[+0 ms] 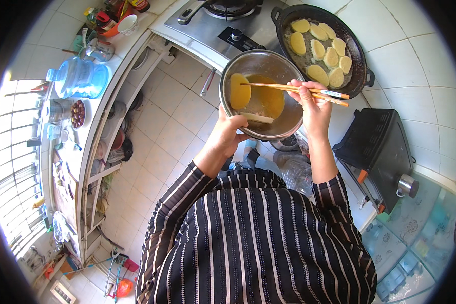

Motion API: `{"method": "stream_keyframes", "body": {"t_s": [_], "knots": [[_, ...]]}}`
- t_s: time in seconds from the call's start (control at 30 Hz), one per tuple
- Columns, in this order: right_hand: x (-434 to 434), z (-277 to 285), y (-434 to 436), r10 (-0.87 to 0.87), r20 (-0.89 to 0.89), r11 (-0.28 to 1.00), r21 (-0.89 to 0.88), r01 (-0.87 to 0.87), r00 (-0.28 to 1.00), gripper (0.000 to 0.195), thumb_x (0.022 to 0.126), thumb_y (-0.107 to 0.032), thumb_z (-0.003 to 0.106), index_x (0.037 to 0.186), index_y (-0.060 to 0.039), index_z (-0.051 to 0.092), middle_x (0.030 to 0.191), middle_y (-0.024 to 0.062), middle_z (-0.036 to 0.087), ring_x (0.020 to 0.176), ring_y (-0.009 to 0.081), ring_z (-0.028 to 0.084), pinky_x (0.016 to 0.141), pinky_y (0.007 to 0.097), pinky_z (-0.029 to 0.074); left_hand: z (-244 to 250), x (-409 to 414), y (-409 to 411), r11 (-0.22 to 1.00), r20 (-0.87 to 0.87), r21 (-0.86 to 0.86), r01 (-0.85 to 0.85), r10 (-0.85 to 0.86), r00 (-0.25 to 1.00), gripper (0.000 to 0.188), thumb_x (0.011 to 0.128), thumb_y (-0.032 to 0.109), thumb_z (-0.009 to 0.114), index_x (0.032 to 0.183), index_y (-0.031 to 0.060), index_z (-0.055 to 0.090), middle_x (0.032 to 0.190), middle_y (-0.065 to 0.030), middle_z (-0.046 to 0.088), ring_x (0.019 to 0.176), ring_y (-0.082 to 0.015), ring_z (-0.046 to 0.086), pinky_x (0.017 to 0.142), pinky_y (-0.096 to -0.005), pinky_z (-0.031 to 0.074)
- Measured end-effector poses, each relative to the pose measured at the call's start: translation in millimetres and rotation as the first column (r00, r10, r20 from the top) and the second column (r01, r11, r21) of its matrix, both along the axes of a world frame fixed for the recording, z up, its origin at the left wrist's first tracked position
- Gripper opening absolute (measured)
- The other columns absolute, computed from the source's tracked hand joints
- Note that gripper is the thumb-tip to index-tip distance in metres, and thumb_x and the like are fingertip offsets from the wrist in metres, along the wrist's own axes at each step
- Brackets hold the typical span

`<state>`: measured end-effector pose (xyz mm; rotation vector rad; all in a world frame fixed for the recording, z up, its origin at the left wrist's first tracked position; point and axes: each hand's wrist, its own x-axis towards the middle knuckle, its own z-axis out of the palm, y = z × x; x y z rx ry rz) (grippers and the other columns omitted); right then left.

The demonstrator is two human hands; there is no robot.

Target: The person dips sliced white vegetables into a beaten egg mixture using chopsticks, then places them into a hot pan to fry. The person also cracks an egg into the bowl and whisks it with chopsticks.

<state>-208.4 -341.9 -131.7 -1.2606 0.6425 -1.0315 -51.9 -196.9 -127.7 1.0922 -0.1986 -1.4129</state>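
Note:
My left hand (226,133) grips the near left rim of a stainless steel bowl (297,121), its thumb over the edge. Inside the bowl lie beaten egg (274,99), an egg-coated yellow slice (240,92) and a paler slice (256,117) near the thumb. My right hand (313,102) holds a pair of wooden chopsticks (279,86) over the bowl, their tips at the yellow slice. Just beyond, up and to the right, a black two-handled pan (355,41) holds several yellow-coated slices (318,49) in a single layer, with bubbling oil around them.
The steel gas stove (197,28) is at the top, with a control knob (236,35). A black toaster oven (376,152) stands at right, a metal mug (407,186) beside it. On the left counter are a blue water jug (81,78) and a bowl of reddish-brown fruit (78,114).

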Motion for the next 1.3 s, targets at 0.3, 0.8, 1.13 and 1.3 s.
{"method": "stream_keyframes", "body": {"t_s": [0.3, 0.8, 1.13, 1.3], "knots": [[0, 1, -4, 0.08, -0.124, 0.984, 0.167, -0.059, 0.989, 0.01, 0.095, -0.01, 0.059, 0.102, -0.0017, 0.058, 0.102, 0.0129, 0.067, 0.096, 0.0191, 0.067, 0.083, 0.0291, 0.056, -8, 2, 1, 1.0, -0.017, -0.008, -0.016, 0.016, 1.0, 0.064, 0.076, -0.001, 0.048, 0.136, 0.0057, 0.026, 0.126, -0.0209, 0.044, 0.107, -0.0318, 0.059, 0.087, -0.0477, 0.056], [-1, 30, -4, 0.084, -0.07, 0.9, 0.433, -0.046, 0.994, 0.009, 0.096, -0.009, 0.058, 0.103, -0.0035, 0.058, 0.102, 0.0132, 0.067, 0.093, 0.0203, 0.067, 0.08, 0.0308, 0.058, -18, 2, 5, 1.0, -0.073, -0.016, -0.022, 0.02, 0.997, 0.062, 0.077, 0.001, 0.049, 0.136, 0.005, 0.03, 0.127, -0.0196, 0.047, 0.108, -0.0318, 0.058, 0.093, -0.0503, 0.052], [-9, 49, 23, 0.006, -0.149, 0.999, 0.036, -0.001, 0.989, 0.009, 0.095, -0.005, 0.057, 0.103, -0.0007, 0.055, 0.106, 0.0168, 0.066, 0.103, 0.0222, 0.065, 0.091, 0.0316, 0.054, -19, -4, 7, 0.996, -0.281, -0.081, -0.04, 0.016, 0.959, 0.055, 0.078, 0.002, 0.048, 0.132, -0.0016, 0.039, 0.124, -0.0215, 0.053, 0.107, -0.033, 0.06, 0.093, -0.0488, 0.051], [4, 36, 55, 0.037, -0.332, 0.966, -0.228, -0.118, 0.943, 0.01, 0.094, -0.002, 0.059, 0.103, 0.002, 0.056, 0.101, 0.0164, 0.068, 0.095, 0.0194, 0.066, 0.085, 0.0276, 0.054, -21, -4, 2, 0.995, -0.191, -0.101, -0.019, -0.001, 0.982, 0.057, 0.078, 0.002, 0.047, 0.134, -0.0006, 0.037, 0.127, -0.0205, 0.051, 0.111, -0.0329, 0.057, 0.094, -0.0495, 0.05]]}}
